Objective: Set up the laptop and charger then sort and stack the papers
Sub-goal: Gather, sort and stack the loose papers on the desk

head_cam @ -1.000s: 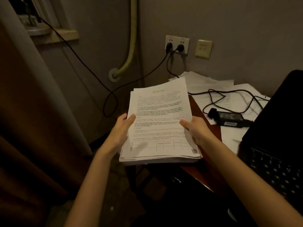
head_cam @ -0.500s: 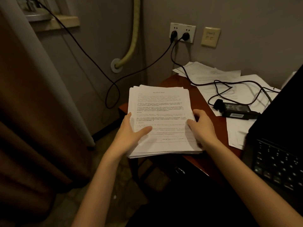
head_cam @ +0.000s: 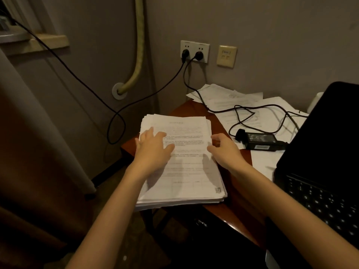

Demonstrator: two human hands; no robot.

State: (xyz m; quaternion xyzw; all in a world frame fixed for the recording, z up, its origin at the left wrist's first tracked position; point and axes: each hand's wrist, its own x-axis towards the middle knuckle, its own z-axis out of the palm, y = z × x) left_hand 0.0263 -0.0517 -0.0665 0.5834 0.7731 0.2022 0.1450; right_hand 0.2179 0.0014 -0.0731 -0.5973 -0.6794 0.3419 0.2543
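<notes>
From the head camera we saw a thick stack of papers (head_cam: pixel 186 164) — white printed sheets, rectangular, their edges slightly fanned — lying flat on the reddish-brown, glossy tabletop (head_cam: pixel 231 212) at its left corner. Its near left corner overhung the tabletop's edge. The stack's long axis ran away from us toward the wall, the heading of the top sheet at the far end.

Our left hand (head_cam: pixel 153 150) lay flat on the stack's left half, fingers spread and nearly straight, gripping nothing. Our right hand (head_cam: pixel 223 150) sat at the stack's right edge with fingers loosely bent and thumb touching the top sheet; we could not tell whether it pinched the edge.

Half a second before, the left thumb had lain over the stack's near left part and the right hand had cupped its right edge; both hands had since moved further up the stack, and the left had flattened on top.

To the right, loose white sheets (head_cam: pixel 258 113) lay spread toward the wall, and on them a black, brick-shaped charger (head_cam: pixel 260 141) with its thin black cable (head_cam: pixel 252 109) looping across them. The cable ran up to a white wall socket (head_cam: pixel 194 51). At far right stood the open black laptop (head_cam: pixel 320 171) — matte, keys facing us.
</notes>
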